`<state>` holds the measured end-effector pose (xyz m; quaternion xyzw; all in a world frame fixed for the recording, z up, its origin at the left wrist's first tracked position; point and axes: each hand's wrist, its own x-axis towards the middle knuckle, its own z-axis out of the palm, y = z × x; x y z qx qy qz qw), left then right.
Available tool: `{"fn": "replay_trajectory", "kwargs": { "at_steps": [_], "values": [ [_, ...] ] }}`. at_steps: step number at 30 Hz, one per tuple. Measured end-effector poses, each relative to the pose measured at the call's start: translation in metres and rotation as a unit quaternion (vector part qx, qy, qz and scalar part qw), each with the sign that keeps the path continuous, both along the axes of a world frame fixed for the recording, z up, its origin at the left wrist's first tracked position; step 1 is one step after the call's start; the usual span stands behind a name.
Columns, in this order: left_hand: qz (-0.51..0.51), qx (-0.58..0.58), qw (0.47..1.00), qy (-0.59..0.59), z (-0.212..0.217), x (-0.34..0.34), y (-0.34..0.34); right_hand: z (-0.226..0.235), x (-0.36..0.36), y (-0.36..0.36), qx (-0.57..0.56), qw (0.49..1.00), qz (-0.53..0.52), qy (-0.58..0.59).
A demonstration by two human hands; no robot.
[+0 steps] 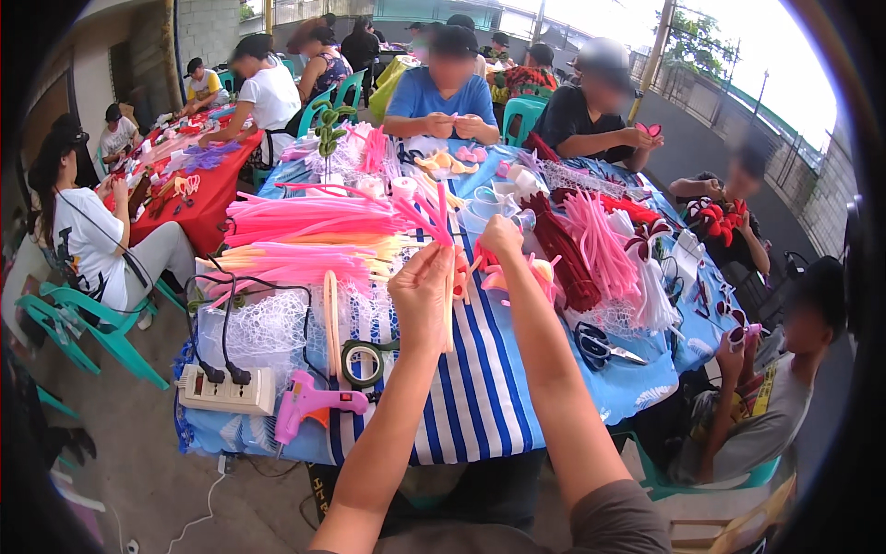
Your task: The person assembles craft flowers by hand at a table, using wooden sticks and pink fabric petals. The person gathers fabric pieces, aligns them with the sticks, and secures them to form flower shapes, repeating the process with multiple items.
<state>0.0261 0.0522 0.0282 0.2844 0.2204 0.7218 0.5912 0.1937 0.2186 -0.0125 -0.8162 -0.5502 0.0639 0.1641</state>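
Observation:
My left hand (421,294) is raised over the middle of the table, its fingers pinched on a few bright pink pipe cleaners (436,220) that fan upward. A pale peach stem (449,337) hangs below the same fingers. My right hand (501,236) reaches farther forward with its fingers curled closed; what they hold, if anything, is hidden. Clear plastic cups (478,208) stand just beyond it. Looped pink and peach petals (528,280) lie beneath my right wrist. To the left spreads a thick pile of pink pipe cleaners (309,220).
Near the front left edge sit a power strip (226,390), a pink glue gun (314,403) and a roll of green tape (363,363). Scissors (602,348) lie at right, below dark red pipe cleaners (563,258). Several people sit around this and other tables.

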Motion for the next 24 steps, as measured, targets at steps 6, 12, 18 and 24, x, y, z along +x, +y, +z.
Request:
{"fn": "replay_trajectory", "kwargs": {
  "at_steps": [6, 12, 18, 24],
  "values": [
    [-0.016, -0.006, 1.0, -0.016, -0.001, 0.006, 0.001, 0.005, 0.045, 0.013, 0.041, 0.946, 0.008, 0.32],
    [-0.005, -0.018, 0.999, -0.049, -0.008, -0.002, 0.011, 0.054, 0.057, -0.038, 0.205, 0.785, 0.143, 0.567],
    [0.015, -0.044, 0.997, -0.062, -0.019, -0.004, 0.02, 0.068, 0.022, -0.115, 0.296, 0.728, 0.23, 0.574],
    [-0.114, -0.056, 0.992, 0.025, -0.034, 0.019, 0.013, 0.049, -0.014, -0.175, 0.373, 0.687, 0.33, 0.529]
  ]
}}
